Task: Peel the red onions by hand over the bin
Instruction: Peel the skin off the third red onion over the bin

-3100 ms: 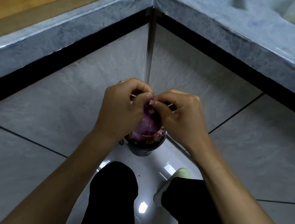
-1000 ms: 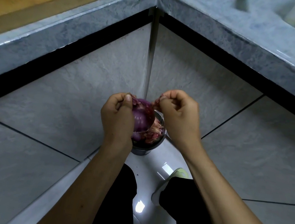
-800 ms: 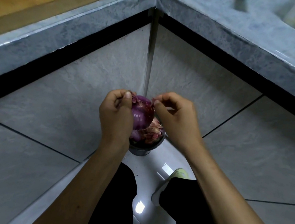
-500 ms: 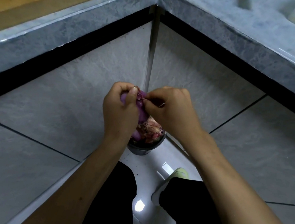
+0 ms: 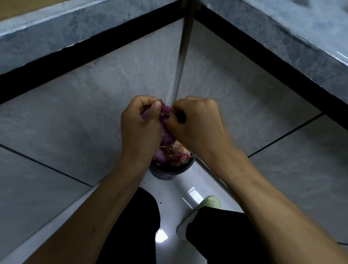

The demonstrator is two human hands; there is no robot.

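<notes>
Now the right hand [image 5: 194, 123] has closed back onto the onion [image 5: 165, 121].

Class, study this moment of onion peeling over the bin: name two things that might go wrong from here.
1. The bin is small and already heaped with skins; fresh peel may land on the floor.
2. The left hand alone grips the red onion while the right hand pinches skin at its top; a hard tug might pull it loose.
</notes>
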